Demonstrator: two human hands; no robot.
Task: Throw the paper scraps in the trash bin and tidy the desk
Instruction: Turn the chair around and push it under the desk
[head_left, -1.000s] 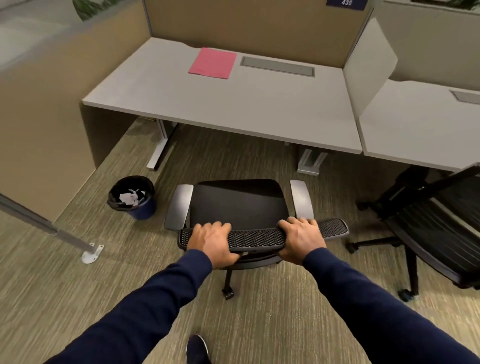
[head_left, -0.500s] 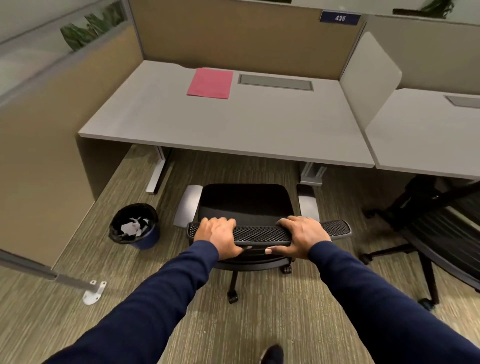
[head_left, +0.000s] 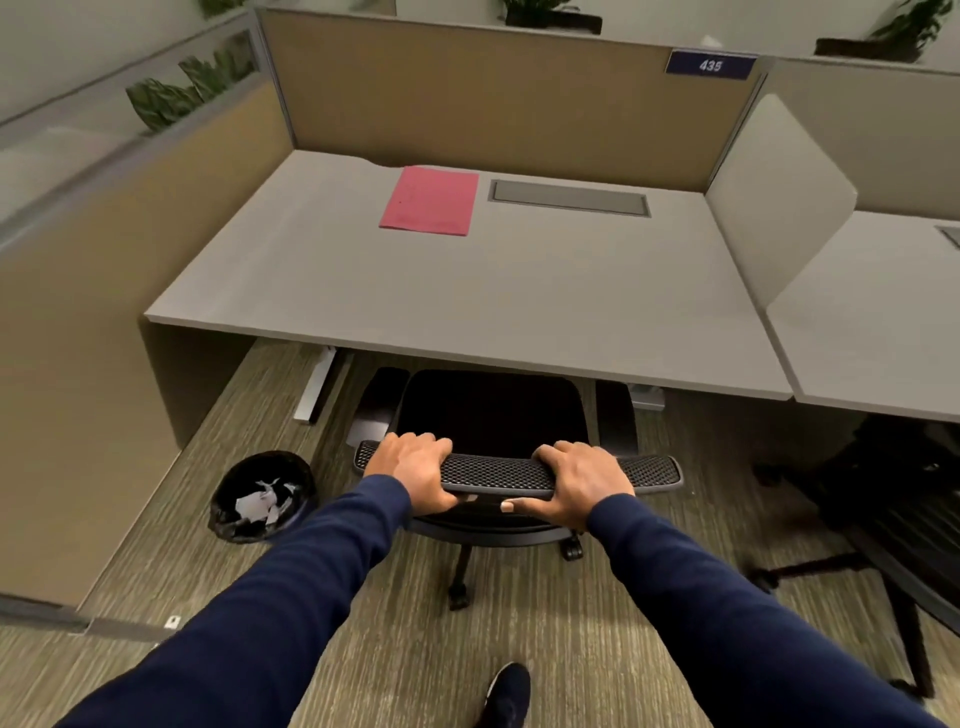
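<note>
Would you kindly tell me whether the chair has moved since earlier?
Yes: the chair rolled forward, its seat now tucked under the desk edge.

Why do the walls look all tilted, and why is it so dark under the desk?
Head view: the wide-angle lens splays the partition walls outward; the desk shades the chair seat beneath it, so it looks nearly black; the second chair at the right edge is blurry.

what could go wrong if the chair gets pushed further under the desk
The left armrest is near the desk leg and might snag on it. The trash bin stands close beside the chair; a skewed push could tip it. The left hand and right hand grip the backrest top, so they could get pinched against the desk edge.
</note>
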